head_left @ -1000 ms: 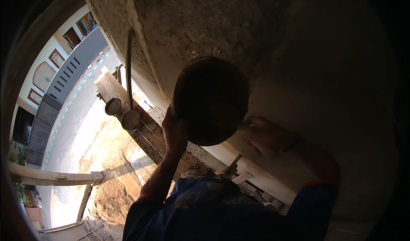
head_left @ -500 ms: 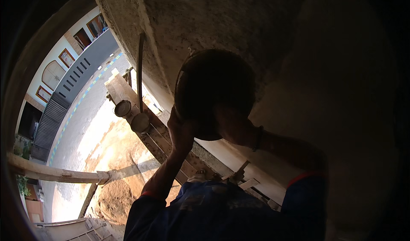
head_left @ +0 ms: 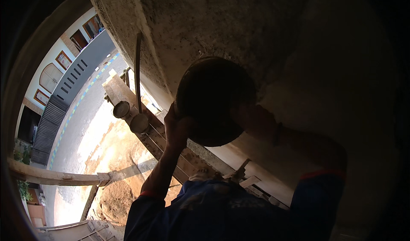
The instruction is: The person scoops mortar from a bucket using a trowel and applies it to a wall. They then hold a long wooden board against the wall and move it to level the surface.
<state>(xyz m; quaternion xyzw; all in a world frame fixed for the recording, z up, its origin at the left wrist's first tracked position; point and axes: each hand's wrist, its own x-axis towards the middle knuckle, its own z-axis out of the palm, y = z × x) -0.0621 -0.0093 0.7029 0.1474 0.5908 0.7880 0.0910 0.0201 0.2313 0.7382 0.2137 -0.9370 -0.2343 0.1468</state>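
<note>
A dark round bucket (head_left: 213, 100) is held up in front of the rough wall, seen from above; its inside is too dark to make out. My left hand (head_left: 174, 127) grips its left edge, with the thumb at the rim. At the bucket's right side, my right hand (head_left: 255, 120) reaches over or into it. The fingers of that hand vanish in shadow, so what they do is hidden.
Below lies a plank scaffold (head_left: 156, 140) carrying two round containers (head_left: 139, 123). A thin upright bar (head_left: 138, 72) stands beside the wall (head_left: 171, 23). A wooden beam (head_left: 55, 174) crosses at left, above a sand heap (head_left: 117, 200). Beyond runs a grey fence (head_left: 85, 68).
My right hand has moved right along the bucket, its elbow swinging outward. The bucket has dropped slightly in the picture, with my left hand still on its edge.
</note>
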